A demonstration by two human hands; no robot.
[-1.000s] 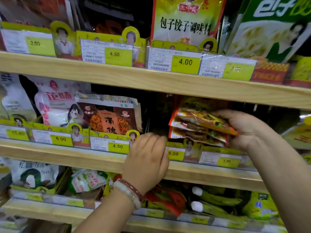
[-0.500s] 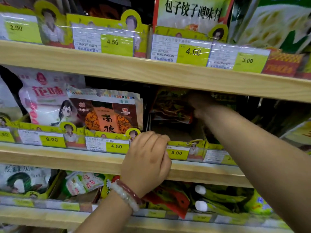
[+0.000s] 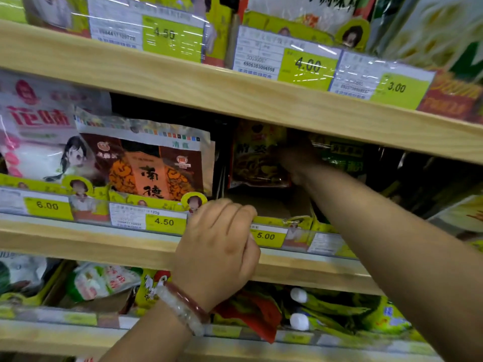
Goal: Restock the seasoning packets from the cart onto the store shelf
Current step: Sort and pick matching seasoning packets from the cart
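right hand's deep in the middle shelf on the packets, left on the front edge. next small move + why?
Probably let go and draw the right hand back out: the seasoning packets already stand upright at the back of the bay above the 5.00 tag, while the left hand holds the front edge.

Right hand [image 3: 295, 155] holds seasoning packets [image 3: 257, 158] deep in the shelf [image 3: 104, 246]; left hand [image 3: 219, 246] grips its edge.
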